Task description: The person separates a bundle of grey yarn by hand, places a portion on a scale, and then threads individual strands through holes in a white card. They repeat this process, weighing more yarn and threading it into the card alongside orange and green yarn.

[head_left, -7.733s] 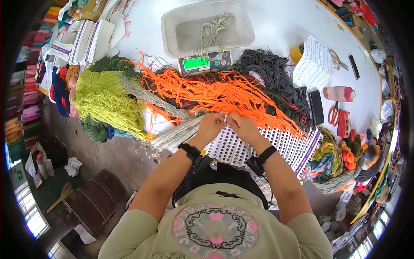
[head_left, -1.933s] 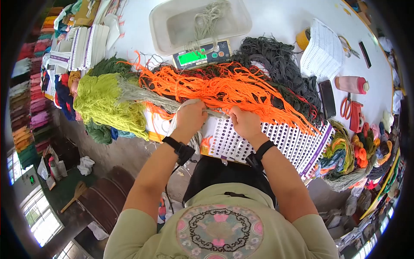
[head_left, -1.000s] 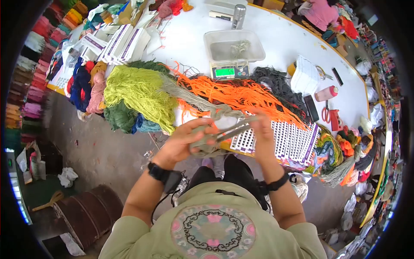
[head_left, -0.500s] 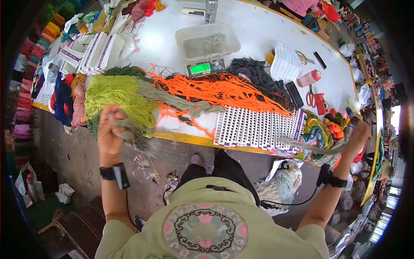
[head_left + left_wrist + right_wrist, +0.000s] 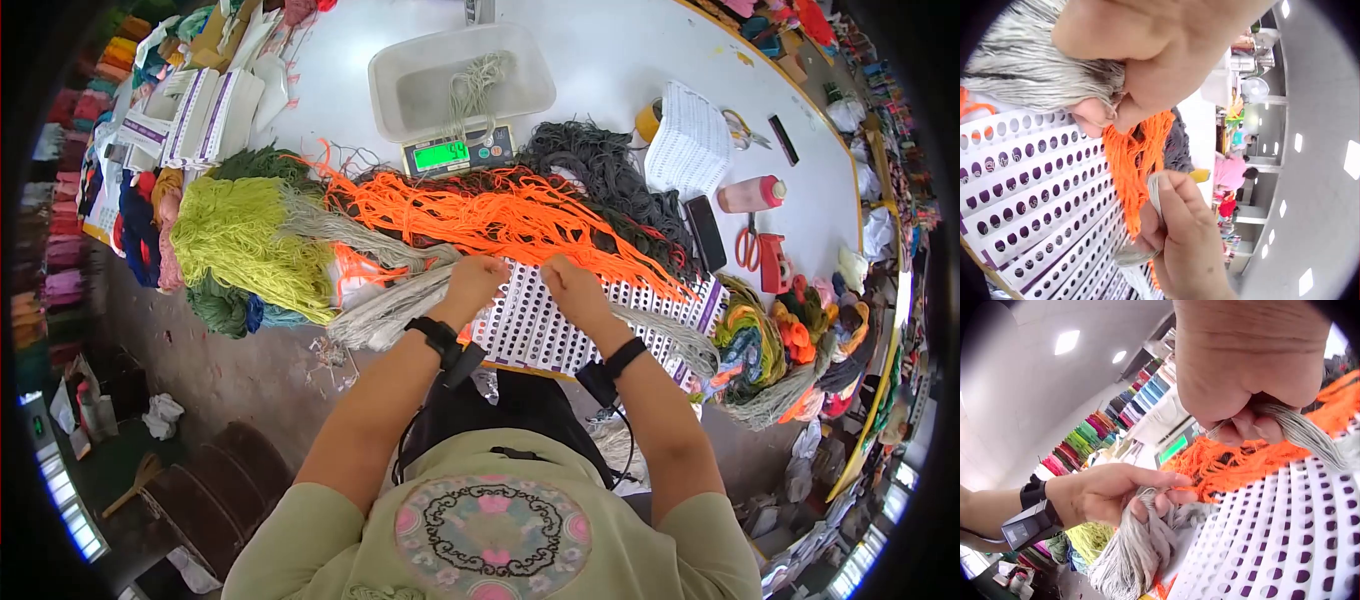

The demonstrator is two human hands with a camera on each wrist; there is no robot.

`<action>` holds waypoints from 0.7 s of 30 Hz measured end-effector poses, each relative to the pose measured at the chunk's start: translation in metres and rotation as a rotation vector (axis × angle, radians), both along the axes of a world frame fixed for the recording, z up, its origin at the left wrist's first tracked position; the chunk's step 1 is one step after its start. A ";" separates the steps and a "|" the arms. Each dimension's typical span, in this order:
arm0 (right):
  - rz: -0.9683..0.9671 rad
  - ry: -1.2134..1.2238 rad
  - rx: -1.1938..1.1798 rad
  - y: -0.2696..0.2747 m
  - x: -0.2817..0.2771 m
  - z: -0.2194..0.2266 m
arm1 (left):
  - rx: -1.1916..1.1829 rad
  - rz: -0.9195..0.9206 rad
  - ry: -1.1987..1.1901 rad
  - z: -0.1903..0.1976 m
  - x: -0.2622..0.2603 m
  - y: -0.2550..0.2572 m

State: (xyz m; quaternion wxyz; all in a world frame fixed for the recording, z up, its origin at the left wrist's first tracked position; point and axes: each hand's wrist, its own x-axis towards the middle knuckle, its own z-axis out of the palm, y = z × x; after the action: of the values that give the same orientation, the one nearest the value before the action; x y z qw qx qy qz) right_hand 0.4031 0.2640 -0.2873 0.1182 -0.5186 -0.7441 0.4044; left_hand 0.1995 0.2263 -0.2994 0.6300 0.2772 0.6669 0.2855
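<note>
My left hand [image 5: 475, 285] grips a thick bundle of grey thread [image 5: 1029, 56], whose cut-looking ends fan out toward the table's front edge. Just across from it, my right hand [image 5: 577, 290] pinches a thinner hank of grey thread [image 5: 1310, 434]; its tail trails right over the white punched cards [image 5: 530, 335]. A small gap separates the two hands. Both are above the cards, in front of the long orange yarn [image 5: 480, 215]. In the left wrist view a loop of thread stands up between the right thumb and fingers.
Behind the orange yarn stand a digital scale [image 5: 455, 152] and a plastic tub [image 5: 400, 85] with loose grey thread. Lime yarn [image 5: 240, 240] lies left, dark grey yarn [image 5: 610, 165] behind. At right are a phone [image 5: 704, 232], a thread cone [image 5: 750, 194] and red-handled scissors [image 5: 748, 245].
Half a second ago the hands were spread far apart, the right drawing a long grey strand sideways. Now both are back together over the cards, and the strand's tail lies across them.
</note>
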 end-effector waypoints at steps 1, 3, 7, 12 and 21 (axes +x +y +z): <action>0.005 0.005 -0.014 0.002 -0.003 -0.008 | -0.020 -0.073 0.123 -0.009 0.005 0.001; 0.060 -0.005 -0.053 0.005 -0.006 -0.021 | 0.059 -0.144 0.253 -0.024 0.016 -0.001; 0.133 0.007 -0.047 0.009 -0.005 -0.032 | 0.290 -0.173 0.424 -0.026 0.026 -0.006; 0.156 0.070 -0.217 0.017 -0.004 -0.029 | -0.119 -0.031 -0.100 -0.008 0.022 0.008; 0.119 0.037 -0.147 0.022 -0.013 -0.028 | -0.114 -0.135 -0.166 -0.024 0.016 0.015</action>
State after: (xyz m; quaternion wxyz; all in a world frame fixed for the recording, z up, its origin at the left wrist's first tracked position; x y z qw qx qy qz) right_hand 0.3897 0.2861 -0.3157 0.0693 -0.4734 -0.7396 0.4734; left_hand 0.2151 0.2417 -0.3236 0.7156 0.2604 0.6074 0.2260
